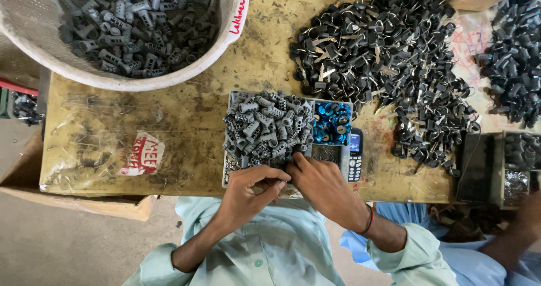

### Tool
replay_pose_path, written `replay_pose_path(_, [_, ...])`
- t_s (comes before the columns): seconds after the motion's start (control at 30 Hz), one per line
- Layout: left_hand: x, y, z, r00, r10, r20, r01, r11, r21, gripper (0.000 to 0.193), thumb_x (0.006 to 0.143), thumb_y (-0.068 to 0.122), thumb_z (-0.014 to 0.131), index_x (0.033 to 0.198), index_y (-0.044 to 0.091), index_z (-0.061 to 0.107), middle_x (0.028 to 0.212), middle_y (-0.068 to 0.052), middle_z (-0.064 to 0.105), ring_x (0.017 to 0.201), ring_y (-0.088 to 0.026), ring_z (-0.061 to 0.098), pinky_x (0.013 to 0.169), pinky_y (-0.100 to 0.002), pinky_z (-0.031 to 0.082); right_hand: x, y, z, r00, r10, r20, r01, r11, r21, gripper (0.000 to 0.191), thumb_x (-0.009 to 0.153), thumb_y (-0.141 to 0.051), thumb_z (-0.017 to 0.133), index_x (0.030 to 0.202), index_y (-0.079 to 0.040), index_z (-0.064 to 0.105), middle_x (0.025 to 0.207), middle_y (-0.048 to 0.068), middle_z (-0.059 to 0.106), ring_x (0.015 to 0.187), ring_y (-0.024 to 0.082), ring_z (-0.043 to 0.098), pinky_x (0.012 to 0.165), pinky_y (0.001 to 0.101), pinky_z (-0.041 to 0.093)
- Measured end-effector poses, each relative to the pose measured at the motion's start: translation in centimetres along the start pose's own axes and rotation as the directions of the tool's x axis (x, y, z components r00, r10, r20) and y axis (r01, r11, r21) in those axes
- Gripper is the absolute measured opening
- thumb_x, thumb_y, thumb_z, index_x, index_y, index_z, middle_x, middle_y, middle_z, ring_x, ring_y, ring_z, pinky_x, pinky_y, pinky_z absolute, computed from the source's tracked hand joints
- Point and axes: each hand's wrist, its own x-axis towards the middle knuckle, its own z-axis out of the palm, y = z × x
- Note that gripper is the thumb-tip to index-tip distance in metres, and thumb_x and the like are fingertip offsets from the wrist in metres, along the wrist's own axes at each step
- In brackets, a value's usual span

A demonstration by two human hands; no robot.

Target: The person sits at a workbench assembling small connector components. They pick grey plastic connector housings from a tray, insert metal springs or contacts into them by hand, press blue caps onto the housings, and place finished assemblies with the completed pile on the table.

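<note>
Hands: left hand [248, 190] and right hand [321, 187] are seen at lower centre, fingers curled together at the near edge of the tray [232, 97]; a small part appears pinched between them, though it cannot be told for certain.
Grey parts [265, 128]: heaped in the tray at centre frame; ribbed, moulded plastic, judged light, stiff and best gripped across the ribs.
Blue caps [332, 122]: glossy rings, held in the tray's right compartment.
Phone [355, 153]: laid just right of the tray.
Basket [225, 43]: white mesh, upper left, filled with grey parts.
Black pieces [383, 55]: piled upper right on a scuffed yellow table [101, 122].
</note>
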Motion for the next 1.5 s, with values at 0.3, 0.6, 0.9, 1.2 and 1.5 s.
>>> replay_pose_path(0.3, [-0.1, 0.6, 0.0, 1.0, 0.018, -0.024, -0.017, 1.0, 0.009, 0.017, 0.091, -0.003, 0.071, 0.108, 0.0, 0.075, 0.093, -0.006, 0.077, 0.074, -0.01, 0.076, 0.062, -0.024, 0.063, -0.3, -0.1, 0.6, 0.955, 0.256, -0.147, -0.206, 0.936, 0.286, 0.011, 0.089, -0.015, 0.07, 0.098, -0.009, 0.069, 0.09, 0.007, 0.064, 0.071, 0.031, 0.068, 0.059, 0.0415, 0.053])
replay_pose_path(0.6, [0.1, 0.9, 0.4, 0.987, 0.153, -0.037, -0.15, 0.986, 0.075, 0.016, 0.093, -0.004, 0.07, 0.108, 0.001, 0.074, 0.091, -0.007, 0.075, 0.076, -0.011, 0.075, 0.066, -0.024, 0.063, -1.3, -0.7, 1.3, 0.884, 0.377, -0.275, -0.225, 0.861, 0.457, 0.016, 0.087, -0.001, 0.071, 0.101, -0.009, 0.071, 0.089, 0.009, 0.063, 0.069, 0.028, 0.067, 0.059, 0.039, 0.051])
replay_pose_path(0.9, [0.2, 0.9, 1.9, 0.982, 0.074, -0.175, -0.068, 0.997, 0.041, 0.014, 0.091, -0.001, 0.073, 0.105, 0.0, 0.074, 0.092, -0.008, 0.079, 0.081, -0.013, 0.079, 0.07, -0.026, 0.065, -1.6, -2.1, 3.1, 0.843, 0.356, -0.403, -0.017, 0.767, 0.642, 0.017, 0.093, 0.009, 0.063, 0.106, 0.001, 0.054, 0.095, 0.014, 0.062, 0.075, 0.025, 0.061, 0.067, 0.033, 0.051])
replay_pose_path(1.2, [0.0, 1.4, 1.7, 0.975, 0.167, -0.144, -0.143, 0.976, 0.163, 0.016, 0.091, -0.001, 0.072, 0.108, 0.001, 0.074, 0.094, -0.009, 0.079, 0.081, -0.015, 0.08, 0.068, -0.026, 0.064, -1.9, -2.1, 3.1, 0.853, 0.374, -0.365, -0.052, 0.755, 0.653, 0.021, 0.091, 0.009, 0.065, 0.107, 0.001, 0.054, 0.097, 0.014, 0.062, 0.075, 0.023, 0.062, 0.067, 0.0315, 0.052])
replay_pose_path(1.5, [-0.4, 1.5, 2.0, 0.988, 0.021, -0.15, -0.02, 1.0, 0.012, 0.025, 0.091, -0.004, 0.071, 0.116, -0.001, 0.071, 0.091, -0.006, 0.079, 0.081, -0.011, 0.076, 0.068, -0.026, 0.063, -2.7, -1.7, 3.8, 0.836, 0.303, -0.458, -0.069, 0.886, 0.459, 0.028, 0.088, 0.002, 0.074, 0.109, -0.002, 0.057, 0.1, 0.013, 0.065, 0.075, 0.02, 0.067, 0.065, 0.0298, 0.054])
